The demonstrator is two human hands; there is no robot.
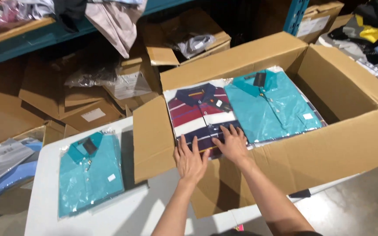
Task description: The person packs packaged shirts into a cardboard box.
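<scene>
Left hand (190,161) and right hand (231,143) lying flat, fingers spread, gripping nothing, pressing glossy bagged striped shirt (200,114) inside cardboard box (329,148); teal shirt (271,105) lying beside.

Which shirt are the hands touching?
The striped shirt, bagged in the open cardboard box. Both hands rest on its lower edge. It alone has maroon, white and navy stripes; the other two are plain teal.

Your striped polo shirt (200,116), maroon, navy and white, bagged in clear plastic, lies flat inside the cardboard box (329,148), left half.
</scene>
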